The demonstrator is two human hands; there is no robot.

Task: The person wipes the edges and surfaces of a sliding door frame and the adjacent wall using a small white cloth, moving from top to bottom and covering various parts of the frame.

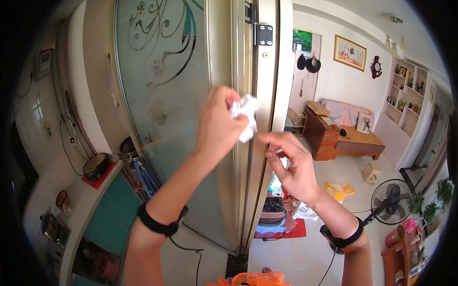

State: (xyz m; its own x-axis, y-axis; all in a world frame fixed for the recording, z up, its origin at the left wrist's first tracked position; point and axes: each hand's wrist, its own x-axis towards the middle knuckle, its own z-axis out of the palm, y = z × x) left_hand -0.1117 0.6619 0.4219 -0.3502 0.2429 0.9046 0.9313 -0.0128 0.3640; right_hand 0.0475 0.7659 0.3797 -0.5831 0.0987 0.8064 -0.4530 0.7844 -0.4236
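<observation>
My left hand (222,119) grips a crumpled white tissue or thin cloth (247,118), partly blurred, in front of the door's edge. Just right of it, my right hand (291,166) is raised with curled fingers apart and nothing seen between them. Its fingertips are close to the pale metal door frame (266,89); whether they touch it I cannot tell. Behind my left hand is a frosted glass door panel (171,100) with a clear floral pattern. A black hinge (264,34) with screws sits high on the frame.
On the left, a kitchen counter (77,200) carries a black electric pan (96,166) and a steel pot (50,227). Through the doorway stand a floor fan (391,202), a plastic stool (371,172) and a wooden daybed (357,143). Below me is an orange mesh item (256,278).
</observation>
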